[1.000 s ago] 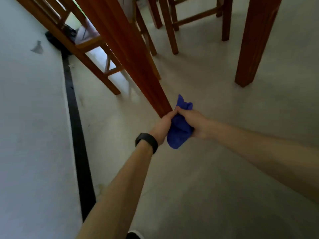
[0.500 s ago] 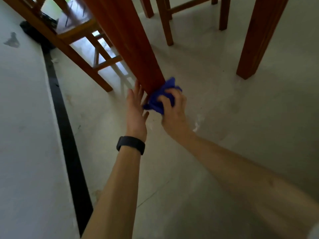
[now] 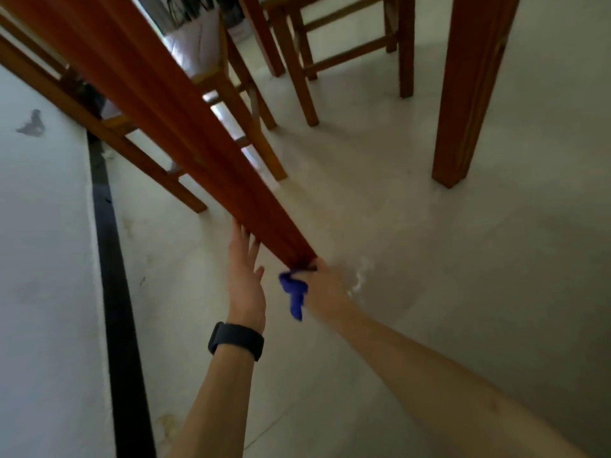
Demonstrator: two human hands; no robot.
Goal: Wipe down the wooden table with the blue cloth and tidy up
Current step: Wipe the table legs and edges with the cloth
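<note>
The blue cloth (image 3: 294, 292) is at the very foot of the near bench leg (image 3: 198, 143), just above the floor (image 3: 429, 292) and near the wall (image 3: 43, 259). The right hand (image 3: 325, 285) has its fingers curled round the cloth and presses the wad against the bottom end of the leg. The left hand (image 3: 246, 276), with a black band (image 3: 236, 340) at the wrist, is released: its fingers are straight and lie along the leg's left face, the tips seemingly touching the wood.

The cloth looks light, soft and limp, so it should bunch to any shape. It is best taken as a wad in the palm, so that no loose end drags. Here one tail hangs free of the hand and points back toward the person, which is the cloth's long axis. The leg is stiff and fixed, and its long axis runs from the view's upper left corner down to the hands. Chairs (image 3: 297, 61) stand beyond it.
</note>
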